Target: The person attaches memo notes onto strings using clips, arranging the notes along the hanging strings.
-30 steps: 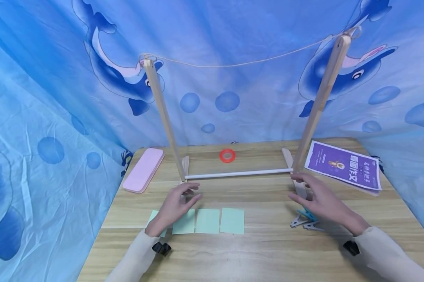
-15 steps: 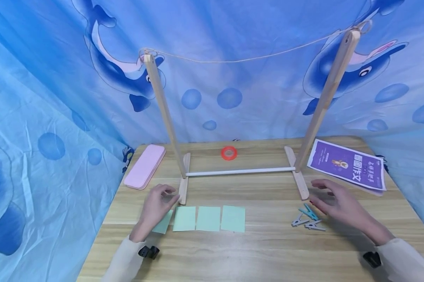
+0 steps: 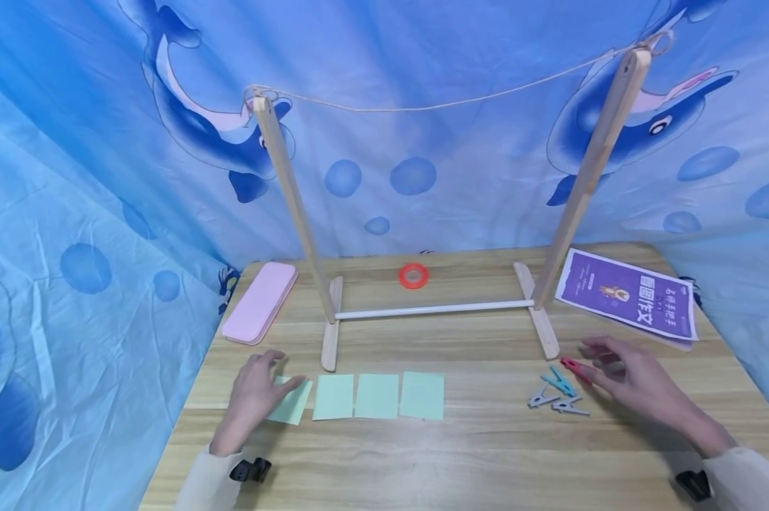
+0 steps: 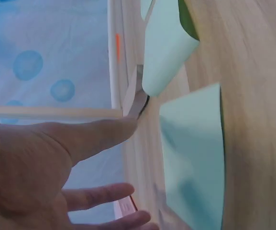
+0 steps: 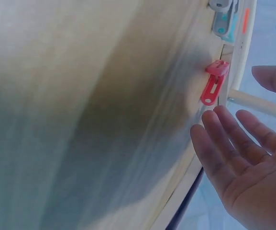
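Observation:
My left hand (image 3: 251,394) is held over the leftmost pale green paper square (image 3: 292,403), partly covering it in the head view. In the left wrist view its thumb and fingers are spread, and the paper square (image 4: 193,158) lies apart from them. By the red clothespin (image 3: 576,370) hovers my right hand (image 3: 642,387), its fingers loosely bent. The right wrist view shows that hand (image 5: 252,167) holding nothing, with the red clothespin (image 5: 215,82) on the table just beyond its fingertips. Left of it lie a blue clothespin (image 3: 560,383) and two grey clothespins (image 3: 569,406).
A wooden stand (image 3: 295,206) with two posts, a white crossbar (image 3: 435,309) and a sagging string (image 3: 397,109) stands behind. Other green squares (image 3: 376,396) lie in a row. Around are a pink case (image 3: 260,301), red tape roll (image 3: 413,275) and purple booklet (image 3: 630,292).
Both hands have moved outward from the stand's feet and toward me. My left hand has come over the leftmost square; my right has drawn back, uncovering the clothespins.

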Demonstrator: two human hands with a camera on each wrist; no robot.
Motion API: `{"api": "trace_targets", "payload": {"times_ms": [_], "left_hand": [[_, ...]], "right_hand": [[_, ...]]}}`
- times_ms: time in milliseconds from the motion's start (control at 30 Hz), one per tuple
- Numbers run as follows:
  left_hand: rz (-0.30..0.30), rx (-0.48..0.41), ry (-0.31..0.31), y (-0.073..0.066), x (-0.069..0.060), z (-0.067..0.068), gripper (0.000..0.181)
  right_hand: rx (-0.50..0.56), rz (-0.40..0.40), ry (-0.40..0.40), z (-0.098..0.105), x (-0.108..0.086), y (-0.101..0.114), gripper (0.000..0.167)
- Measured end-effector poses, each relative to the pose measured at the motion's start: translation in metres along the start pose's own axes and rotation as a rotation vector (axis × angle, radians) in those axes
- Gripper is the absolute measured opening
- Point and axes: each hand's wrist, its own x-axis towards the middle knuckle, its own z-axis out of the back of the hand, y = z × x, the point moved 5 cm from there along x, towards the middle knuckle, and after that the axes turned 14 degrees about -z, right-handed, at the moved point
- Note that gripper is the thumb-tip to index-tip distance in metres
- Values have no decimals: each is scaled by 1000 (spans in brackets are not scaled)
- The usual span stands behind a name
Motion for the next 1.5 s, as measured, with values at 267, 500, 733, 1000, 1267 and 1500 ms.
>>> {"api": "trace_targets", "payload": {"times_ms": [267,500,733,1000,1267,1500], "left_hand": [[31,18,83,7,-10,-2,86],[61,34,83,9,-14,-1,95],[80,7,92,13,-16,-3,85],[125,-61,93,15,-16,-5,78],[169,-111,82,18,-18,-8,68],[144,-133,62,19,-20,-9,53]], "right_hand": [[21,-13,5,-3,-3,-7,47],[26,-3,27,-9,-5,-8,54],[3,18,3,-13,-2,-4,55],[-20,12,20,-13,0,-6,52],[-54,-28,30,-9,-4,-13,46],[-65,-79,60,-8,-6,-18,38]]}}
